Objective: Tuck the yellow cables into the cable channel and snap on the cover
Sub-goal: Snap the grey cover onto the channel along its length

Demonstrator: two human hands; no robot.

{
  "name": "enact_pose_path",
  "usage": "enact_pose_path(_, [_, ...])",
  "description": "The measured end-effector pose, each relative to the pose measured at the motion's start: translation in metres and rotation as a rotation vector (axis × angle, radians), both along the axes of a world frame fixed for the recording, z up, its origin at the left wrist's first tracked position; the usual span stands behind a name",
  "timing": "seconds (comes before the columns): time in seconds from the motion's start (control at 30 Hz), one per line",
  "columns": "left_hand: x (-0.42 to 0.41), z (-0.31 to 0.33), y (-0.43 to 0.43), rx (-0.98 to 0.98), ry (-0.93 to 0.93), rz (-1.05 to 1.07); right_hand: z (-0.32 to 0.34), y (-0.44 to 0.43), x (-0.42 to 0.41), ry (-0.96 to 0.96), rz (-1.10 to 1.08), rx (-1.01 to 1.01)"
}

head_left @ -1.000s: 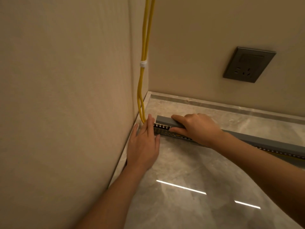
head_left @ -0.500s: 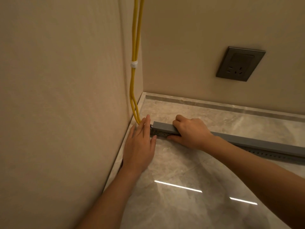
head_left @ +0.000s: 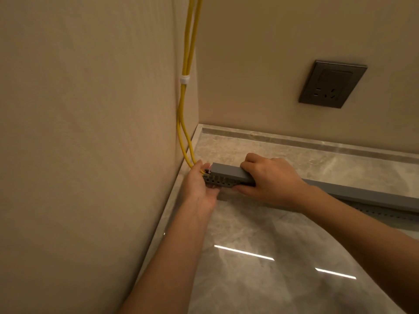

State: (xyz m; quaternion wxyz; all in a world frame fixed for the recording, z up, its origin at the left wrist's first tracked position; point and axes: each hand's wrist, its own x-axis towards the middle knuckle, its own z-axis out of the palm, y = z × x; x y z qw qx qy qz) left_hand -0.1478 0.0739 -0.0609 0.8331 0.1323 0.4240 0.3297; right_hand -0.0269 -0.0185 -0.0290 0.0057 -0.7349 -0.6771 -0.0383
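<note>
Gripping the smooth grey plastic cover (head_left: 229, 172) from above, your right hand (head_left: 272, 180) has its fingers curled over the far edge and its thumb along the near side. That is a closed grip on the one long, flat-topped strip. Under it lies the single cable channel (head_left: 218, 182), its near wall pierced by a row of small holes, running off to the right across the surface. Your left hand (head_left: 199, 191) is cupped against the channel's open end beside the wall, fingertips touching the yellow cables (head_left: 187, 64) where they enter. You cannot tell whether that grip closes round anything. There are two cables, round and rubbery-looking, hanging down the corner and bound by one white tie (head_left: 184, 79); past the hand they are hidden inside the channel. The surface (head_left: 294, 234) is glossy, veined, stone-like grey with a paler border strip along both walls, and two bright light streaks (head_left: 243, 252) reflect in it. Both walls are matt beige and faintly textured — one dark, square socket plate (head_left: 332, 85) sits on the back wall (head_left: 272, 41).
</note>
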Motion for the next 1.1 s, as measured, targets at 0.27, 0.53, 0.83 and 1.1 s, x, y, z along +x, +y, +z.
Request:
enact_pose_path(0.27, [-0.002, -0.002, -0.001, -0.013, -0.009, -0.046, 0.021, 0.002, -0.006, -0.104, 0.067, 0.099])
enact_pose_path(0.53, [-0.006, -0.005, -0.004, 0.012, -0.038, -0.087, 0.039, 0.023, -0.023, -0.108, 0.066, 0.092])
enact_pose_path(0.83, [-0.010, -0.015, -0.004, 0.000, -0.138, -0.051, 0.006, 0.022, -0.006, -0.059, 0.035, -0.001])
enact_pose_path(1.1, [-0.008, -0.020, -0.009, 0.044, -0.087, -0.014, -0.014, 0.015, -0.006, -0.078, 0.043, -0.028])
